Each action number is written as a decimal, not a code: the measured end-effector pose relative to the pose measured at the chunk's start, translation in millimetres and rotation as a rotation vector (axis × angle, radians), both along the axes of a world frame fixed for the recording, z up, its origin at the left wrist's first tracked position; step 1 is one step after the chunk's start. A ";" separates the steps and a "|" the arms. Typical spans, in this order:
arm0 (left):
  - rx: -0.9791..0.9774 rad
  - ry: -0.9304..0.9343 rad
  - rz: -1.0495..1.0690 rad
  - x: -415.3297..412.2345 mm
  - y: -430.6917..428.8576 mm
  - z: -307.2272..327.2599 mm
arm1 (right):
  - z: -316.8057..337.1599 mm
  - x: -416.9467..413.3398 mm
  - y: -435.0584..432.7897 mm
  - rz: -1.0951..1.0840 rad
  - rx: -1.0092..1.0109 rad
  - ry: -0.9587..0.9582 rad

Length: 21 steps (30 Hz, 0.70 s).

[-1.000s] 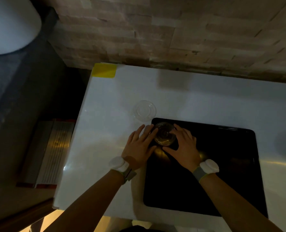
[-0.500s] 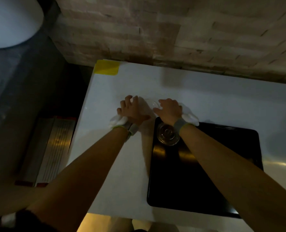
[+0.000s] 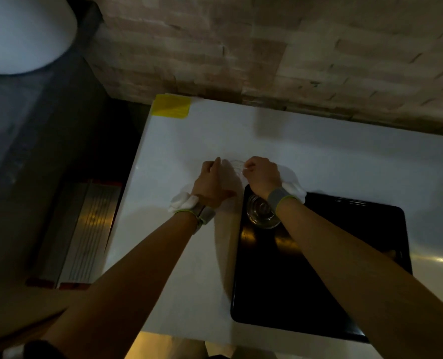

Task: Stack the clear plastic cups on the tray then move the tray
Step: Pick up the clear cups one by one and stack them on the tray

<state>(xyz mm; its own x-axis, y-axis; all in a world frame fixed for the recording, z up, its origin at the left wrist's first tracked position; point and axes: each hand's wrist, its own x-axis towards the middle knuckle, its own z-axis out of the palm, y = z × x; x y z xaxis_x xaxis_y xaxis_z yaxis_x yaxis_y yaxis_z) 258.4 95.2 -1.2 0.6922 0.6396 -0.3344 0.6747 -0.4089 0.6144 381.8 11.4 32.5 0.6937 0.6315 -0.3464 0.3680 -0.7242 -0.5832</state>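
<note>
Both hands, moved beyond the tray (one cup inside), grip a clear cup

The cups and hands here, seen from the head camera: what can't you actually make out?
- Clear cup on the table: only a faint rim shows between the left hand and right hand; whether the fingers grip it is unclear.
- Cup on the tray: the right wrist covers part, so one cup or several stacked is unclear.
- Black tray: the right forearm crosses it, hiding part of its surface.
</note>
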 end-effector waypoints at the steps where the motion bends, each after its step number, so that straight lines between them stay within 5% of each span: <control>1: -0.014 0.003 0.000 -1.5 1.4 1.2 | 1.7 -1.1 0.4 0.008 0.009 -0.009; 14: 0.101 -0.386 -0.018 -21.9 -14.6 76.3 | 60.5 11.4 -59.7 0.290 0.293 0.105; 21: 0.124 -0.442 -0.178 -19.7 -70.6 80.8 | 45.9 -2.4 -134.2 0.119 0.400 0.162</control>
